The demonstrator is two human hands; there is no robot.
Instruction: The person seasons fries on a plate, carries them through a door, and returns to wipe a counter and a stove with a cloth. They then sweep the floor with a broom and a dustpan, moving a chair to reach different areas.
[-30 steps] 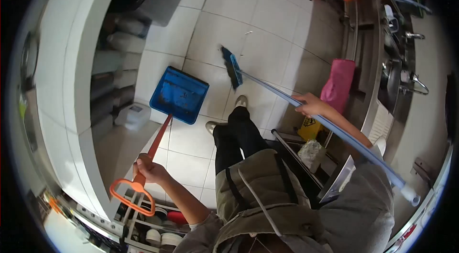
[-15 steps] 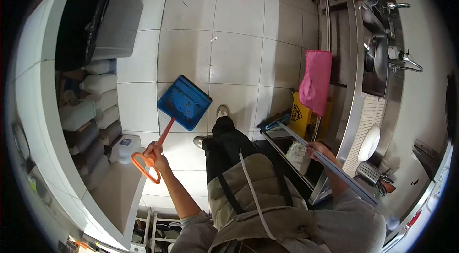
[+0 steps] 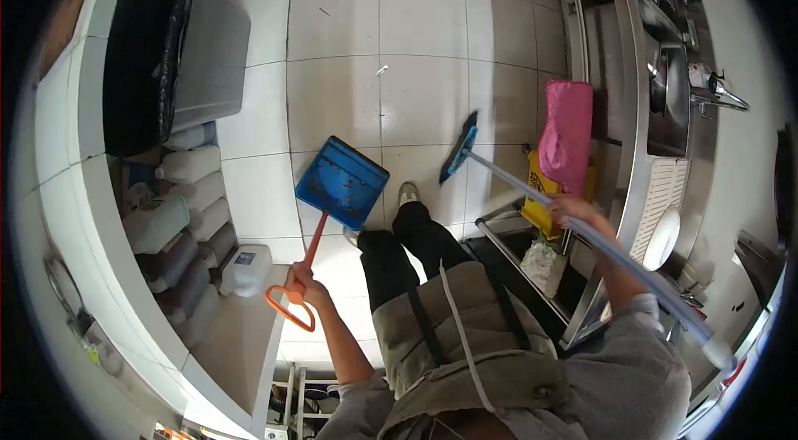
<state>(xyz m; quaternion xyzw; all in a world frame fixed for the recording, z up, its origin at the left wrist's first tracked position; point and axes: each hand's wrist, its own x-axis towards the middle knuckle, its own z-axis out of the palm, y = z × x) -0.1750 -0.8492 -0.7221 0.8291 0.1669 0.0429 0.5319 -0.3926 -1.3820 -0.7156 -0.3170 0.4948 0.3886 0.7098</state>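
Note:
My left hand (image 3: pixel 304 280) is wrapped round the orange handle of a blue dustpan (image 3: pixel 342 181), whose pan lies over the tiles left of my feet with small dark debris in it. On the right, my right hand (image 3: pixel 576 211) grips the long grey-blue pole of a broom (image 3: pixel 501 173). The blue broom head (image 3: pixel 460 149) is low over the floor, ahead and to the right of my shoes. Farther up the floor lie a small white scrap (image 3: pixel 381 70) and a thin dark strand (image 3: pixel 324 12).
A grey bin (image 3: pixel 212 45) with a black liner stands at the left, above shelved plastic jugs (image 3: pixel 195 192). Along the right runs a steel sink counter (image 3: pixel 619 128). A pink cloth (image 3: pixel 567 137) hangs beside a yellow caution-marked bucket (image 3: pixel 539 185).
The broom head has swung out from beside the yellow bucket to the open floor, up and leftward. The dustpan stays in my left hand; one foot has shifted.

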